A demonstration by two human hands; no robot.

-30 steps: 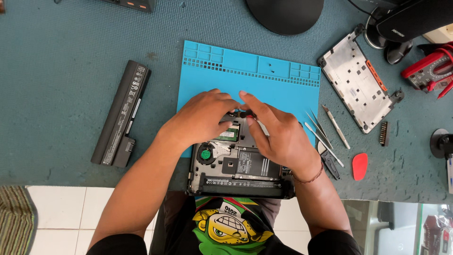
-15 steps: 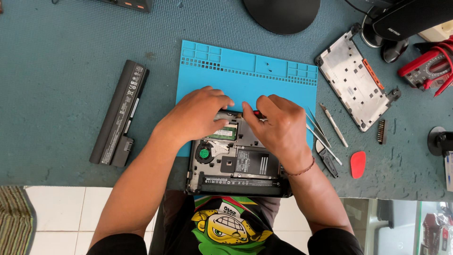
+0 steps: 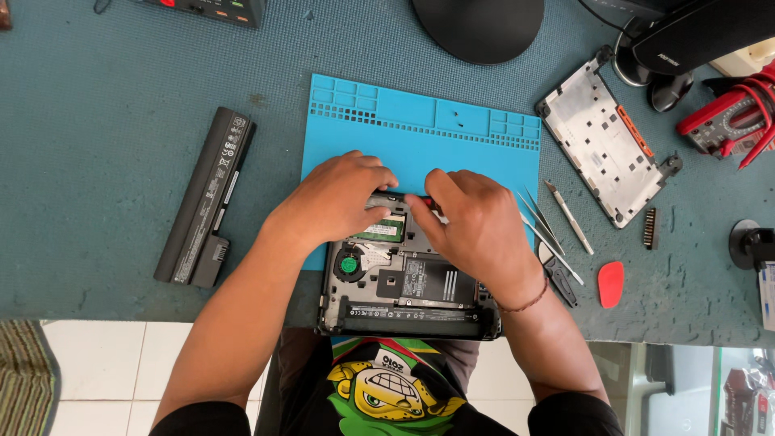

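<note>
The left hand (image 3: 335,202) lies palm down with its fingers curled over the far edge of an opened laptop base (image 3: 408,282), its fingertips pressing on a dark strip there; whether it truly grips anything cannot be told. The right hand (image 3: 476,226) meets it from the other side, fingers bent and pinched at the same far edge, where a small red-tipped part shows between the two hands; what it holds is hidden under the fingers. The laptop base sits at the near edge of the table (image 3: 97,145), overhanging it slightly, with a green memory module (image 3: 379,230) and a round fan (image 3: 349,264) exposed just below the left hand. Its far half rests on a blue work mat (image 3: 420,133). Just right of the right hand lie tweezers and thin picks (image 3: 549,230), then a red pry pick (image 3: 611,283) and a small bit strip (image 3: 650,228). A grey cover plate (image 3: 601,145) lies towards the far right corner. A long black battery (image 3: 206,198) lies well apart towards the left edge.
</note>
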